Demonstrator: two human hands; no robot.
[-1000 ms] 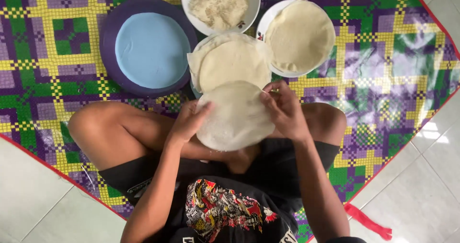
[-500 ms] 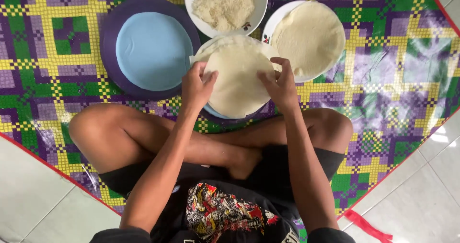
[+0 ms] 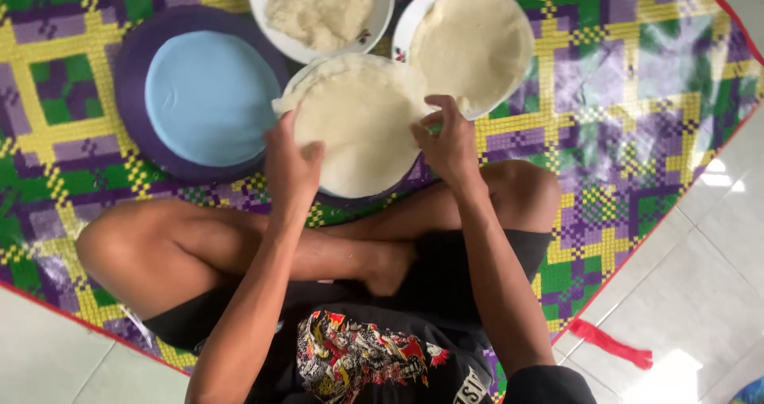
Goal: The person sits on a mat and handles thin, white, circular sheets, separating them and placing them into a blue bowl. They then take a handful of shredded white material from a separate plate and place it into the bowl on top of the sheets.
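A round pale wrapper [image 3: 362, 125] is pressed flat at its edges by the left hand [image 3: 290, 165] and right hand [image 3: 450, 141], beside a blue plate [image 3: 207, 97] on the chequered mat [image 3: 621, 101].

Bright, even daylight; glare gleams on the glossy mat [image 3: 668, 62] at two o'clock and the floor tiles [image 3: 676, 372] at four; focus sharp.
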